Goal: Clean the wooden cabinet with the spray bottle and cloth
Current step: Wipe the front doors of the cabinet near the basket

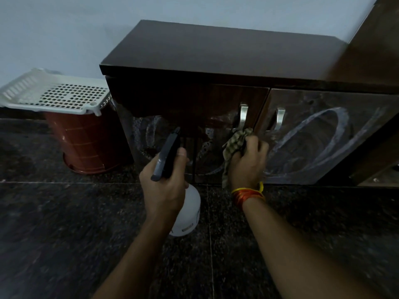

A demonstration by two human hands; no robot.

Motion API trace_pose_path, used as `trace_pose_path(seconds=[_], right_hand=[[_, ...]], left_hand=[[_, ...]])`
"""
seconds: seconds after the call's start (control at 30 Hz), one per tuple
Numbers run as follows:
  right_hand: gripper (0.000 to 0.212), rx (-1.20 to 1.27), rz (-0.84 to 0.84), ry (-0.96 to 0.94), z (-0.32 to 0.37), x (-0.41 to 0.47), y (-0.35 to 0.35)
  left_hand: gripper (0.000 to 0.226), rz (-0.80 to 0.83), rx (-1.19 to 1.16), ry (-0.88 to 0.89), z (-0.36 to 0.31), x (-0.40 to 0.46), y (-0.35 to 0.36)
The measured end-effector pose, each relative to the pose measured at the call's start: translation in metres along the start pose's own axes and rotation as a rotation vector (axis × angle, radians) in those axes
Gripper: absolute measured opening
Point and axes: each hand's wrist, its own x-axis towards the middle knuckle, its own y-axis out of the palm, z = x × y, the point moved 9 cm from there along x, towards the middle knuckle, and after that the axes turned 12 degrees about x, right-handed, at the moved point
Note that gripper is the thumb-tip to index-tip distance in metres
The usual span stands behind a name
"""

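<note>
Closest to the camera, the person's left hand (165, 186) is wrapping its fingers round the neck of the spray bottle (172, 190), with the dark nozzle pointing up at the left cabinet door and the white body hanging below the fist over the dark stone floor (64, 234). Can't really tell if a finger is squeezing the trigger, it's hidden under the hand.

Just past that, the right hand (248, 162), the one with the orange thread on the wrist, is bunching up the checked cloth (234, 145) and pressing it against the wooden cabinet (216, 52) right under the left door handle (243, 115), near the gap between the two doors.

So it looks like the wiping step is underway. Both doors are showing cloudy swirl marks, and the right door (323, 130) is carrying a big whitish loop that's looking pretty unwiped, so probably not far along yet.

Next move is likely calling for broad cloth strokes over those streaks, working around the handles, plus another spritz on the left door.

Further back, a brown bucket (84, 141) with a white perforated basket (54, 91) on top is sitting just left of the cabinet against the wall.
</note>
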Motion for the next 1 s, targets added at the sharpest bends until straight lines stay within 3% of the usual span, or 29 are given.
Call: trace_pose_path(seconds=[0.13, 0.3, 0.47, 0.73, 0.87, 1.0], right_hand=[[0.027, 0.035, 0.168, 0.168, -0.015, -0.014, 0.021], [0.024, 0.092, 0.006, 0.024, 0.028, -0.008, 0.013], [0.026, 0.145, -0.12, 0.047, 0.052, 0.006, 0.007], [0.027, 0.025, -0.049, 0.144, 0.037, -0.005, 0.013], [0.025, 0.043, -0.117, 0.043, 0.062, 0.009, 0.001], [0.025, -0.05, -0.044, -0.014, 0.059, 0.005, 0.008]], left_hand=[[0.027, -0.01, 0.005, -0.006, 0.005, 0.0, -0.009], [0.026, -0.037, -0.003, -0.006, 0.008, 0.003, -0.015], [0.029, -0.028, 0.001, 0.027, 0.003, 0.003, -0.014], [0.031, -0.068, 0.015, 0.034, 0.006, 0.005, -0.031], [0.029, -0.068, -0.003, 0.033, 0.005, 0.006, -0.028], [0.033, -0.045, -0.004, 0.031, 0.005, 0.004, -0.021]])
